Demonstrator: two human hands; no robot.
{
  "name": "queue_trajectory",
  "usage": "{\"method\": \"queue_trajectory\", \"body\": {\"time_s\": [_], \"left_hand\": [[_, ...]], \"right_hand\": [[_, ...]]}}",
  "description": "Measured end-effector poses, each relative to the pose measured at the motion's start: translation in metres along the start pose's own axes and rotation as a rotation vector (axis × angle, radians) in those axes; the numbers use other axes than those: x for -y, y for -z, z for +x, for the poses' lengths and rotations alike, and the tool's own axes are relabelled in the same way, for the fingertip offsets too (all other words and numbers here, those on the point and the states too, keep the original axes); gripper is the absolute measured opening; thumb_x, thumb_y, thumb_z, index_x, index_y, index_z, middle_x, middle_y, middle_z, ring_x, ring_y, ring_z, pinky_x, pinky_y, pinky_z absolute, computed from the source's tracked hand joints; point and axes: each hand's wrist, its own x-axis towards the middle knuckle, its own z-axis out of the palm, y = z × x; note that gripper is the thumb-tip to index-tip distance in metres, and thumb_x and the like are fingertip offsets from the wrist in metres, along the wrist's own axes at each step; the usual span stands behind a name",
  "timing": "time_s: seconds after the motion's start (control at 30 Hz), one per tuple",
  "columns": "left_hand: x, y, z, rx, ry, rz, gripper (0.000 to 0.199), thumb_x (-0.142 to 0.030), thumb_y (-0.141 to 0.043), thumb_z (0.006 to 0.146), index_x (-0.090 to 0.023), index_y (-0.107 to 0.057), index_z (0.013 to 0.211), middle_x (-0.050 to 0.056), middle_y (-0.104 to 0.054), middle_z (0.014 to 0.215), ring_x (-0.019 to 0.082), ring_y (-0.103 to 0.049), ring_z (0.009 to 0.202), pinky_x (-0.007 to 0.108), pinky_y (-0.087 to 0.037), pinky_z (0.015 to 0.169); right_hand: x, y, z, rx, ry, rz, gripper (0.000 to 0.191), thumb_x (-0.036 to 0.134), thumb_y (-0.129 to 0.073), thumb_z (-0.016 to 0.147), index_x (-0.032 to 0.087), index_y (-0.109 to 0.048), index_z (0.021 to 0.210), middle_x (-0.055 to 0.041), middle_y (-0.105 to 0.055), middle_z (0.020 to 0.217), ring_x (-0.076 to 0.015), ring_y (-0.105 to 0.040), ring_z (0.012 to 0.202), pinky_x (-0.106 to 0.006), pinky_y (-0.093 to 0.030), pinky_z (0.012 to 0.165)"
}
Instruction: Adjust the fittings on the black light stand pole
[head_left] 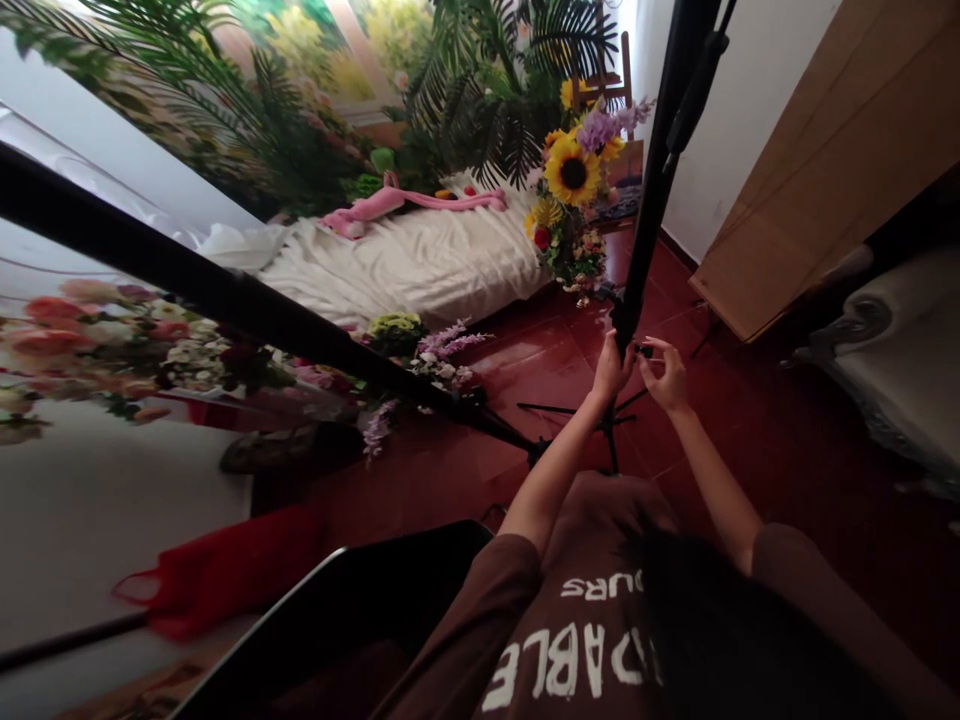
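Note:
A black light stand (651,230) rises in front of me, leaning toward the upper right, its tripod legs (611,425) spread on the floor. My left hand (614,368) is closed round its pole just below a clamp collar. Beside it, the fingers of my right hand (664,375) pinch a small black knob (643,351) that sticks out from the pole. The thumb and forefinger are bent around the knob, while the other fingers are partly curled.
Another black pole (247,310) crosses diagonally on the left. Artificial sunflowers (572,170) stand behind the light stand. Beyond are a white-draped bed (420,262) with a pink plush toy (375,208). A wooden panel (810,190) leans at right; a red bag (225,570) lies lower left.

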Motion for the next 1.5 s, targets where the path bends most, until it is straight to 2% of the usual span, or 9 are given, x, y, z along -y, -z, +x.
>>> {"method": "queue_trajectory", "body": {"time_s": [0.23,0.37,0.5,0.7,0.93,1.1,1.23,1.37,1.5], "left_hand": [[-0.003,0.001,-0.001,0.003,0.017,-0.01,0.037,-0.048,-0.047,0.095,-0.02,-0.045,0.119,0.009,-0.064,0.098,0.018,-0.064,0.088,0.03,-0.049,0.081],[-0.002,0.002,-0.001,0.02,0.017,-0.011,0.036,-0.046,-0.047,0.096,-0.02,-0.045,0.121,0.009,-0.065,0.097,0.017,-0.064,0.084,0.029,-0.05,0.078],[-0.001,0.002,-0.001,0.034,0.013,-0.015,0.036,-0.043,-0.049,0.096,-0.02,-0.043,0.123,0.008,-0.065,0.096,0.016,-0.063,0.079,0.028,-0.05,0.074],[0.0,0.001,-0.001,0.045,0.015,-0.021,0.034,-0.042,-0.048,0.096,-0.02,-0.042,0.122,0.007,-0.064,0.094,0.015,-0.062,0.079,0.027,-0.049,0.073],[-0.006,0.003,0.0,0.051,0.032,-0.045,0.037,-0.045,-0.046,0.096,-0.019,-0.044,0.122,0.01,-0.064,0.1,0.016,-0.064,0.082,0.03,-0.051,0.077],[-0.012,0.013,-0.011,0.037,0.034,-0.106,0.044,-0.047,-0.047,0.096,-0.019,-0.046,0.13,0.014,-0.061,0.121,0.02,-0.063,0.108,0.035,-0.05,0.095],[0.012,0.037,-0.062,0.008,0.223,-0.138,0.039,-0.047,-0.047,0.096,-0.017,-0.053,0.12,0.014,-0.062,0.119,0.019,-0.064,0.105,0.034,-0.052,0.092],[0.05,0.08,-0.137,-0.222,0.543,-0.026,0.031,-0.043,-0.051,0.094,-0.017,-0.053,0.11,0.012,-0.062,0.11,0.019,-0.062,0.103,0.039,-0.049,0.098],[0.065,0.142,-0.176,-0.769,0.787,0.22,0.031,-0.036,-0.047,0.096,-0.015,-0.04,0.118,0.017,-0.049,0.123,0.021,-0.058,0.112,0.042,-0.045,0.103]], "right_hand": [[-0.008,-0.002,-0.007,-0.015,-0.045,-0.029,0.037,0.044,-0.054,0.093,0.025,-0.059,0.125,-0.0117,-0.063,0.13,-0.0237,-0.061,0.115,-0.039,-0.058,0.089],[-0.009,-0.003,0.003,-0.042,-0.1,0.005,0.039,0.052,-0.056,0.09,0.025,-0.059,0.119,-0.0101,-0.069,0.117,-0.0224,-0.066,0.105,-0.035,-0.058,0.081],[-0.007,-0.004,0.013,-0.028,-0.157,0.015,0.041,0.055,-0.057,0.089,0.025,-0.058,0.117,-0.0053,-0.072,0.089,-0.0197,-0.07,0.079,-0.032,-0.056,0.072],[-0.009,-0.013,0.028,0.049,-0.469,0.313,0.044,0.06,-0.06,0.081,0.026,-0.059,0.109,0.0067,-0.058,0.054,-0.0116,-0.053,0.039,-0.023,-0.039,0.038],[-0.006,-0.02,0.044,0.108,-0.817,0.638,0.031,0.042,-0.061,0.078,0.021,-0.06,0.101,0.012,-0.044,0.04,-0.0068,-0.035,0.029,-0.019,-0.024,0.031],[0.008,-0.027,0.034,-0.145,-0.96,0.818,0.023,0.038,-0.068,0.08,0.02,-0.054,0.075,0.0079,-0.054,0.046,-0.0046,-0.045,0.034,-0.015,-0.038,0.035],[0.017,-0.039,0.01,-0.275,-0.953,0.81,0.031,0.047,-0.071,0.079,0.02,-0.056,0.078,0.0055,-0.064,0.057,-0.0062,-0.056,0.041,-0.015,-0.045,0.038],[0.021,-0.057,-0.012,-0.119,-0.828,0.689,0.033,0.044,-0.077,0.072,0.019,-0.056,0.075,0.0051,-0.066,0.062,-0.0064,-0.059,0.045,-0.014,-0.046,0.039],[0.025,-0.08,-0.019,0.063,-0.831,0.671,0.032,0.04,-0.078,0.071,0.019,-0.054,0.072,0.0039,-0.068,0.063,-0.0072,-0.061,0.047,-0.015,-0.048,0.042]]}}
